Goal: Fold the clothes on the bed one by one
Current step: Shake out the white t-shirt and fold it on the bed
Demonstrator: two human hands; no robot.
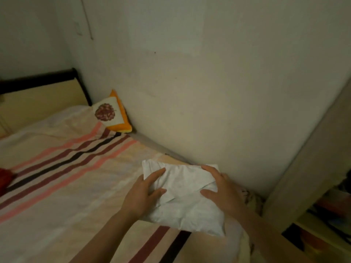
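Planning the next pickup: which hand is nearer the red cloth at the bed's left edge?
Left. The left hand rests on the white garment's left side, toward the red cloth; the right hand is farther.

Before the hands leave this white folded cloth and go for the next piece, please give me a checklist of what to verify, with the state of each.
1. White folded cloth is a compact packet: ok.
2. It lies fully on the striped bed sheet: ok.
3. Both hands flat on top, left hand and right hand, no grip closed on it: ok.
4. Surface smooth: not ok, creases show.
5. Next piece located: cannot tell; only a red item at the left edge.
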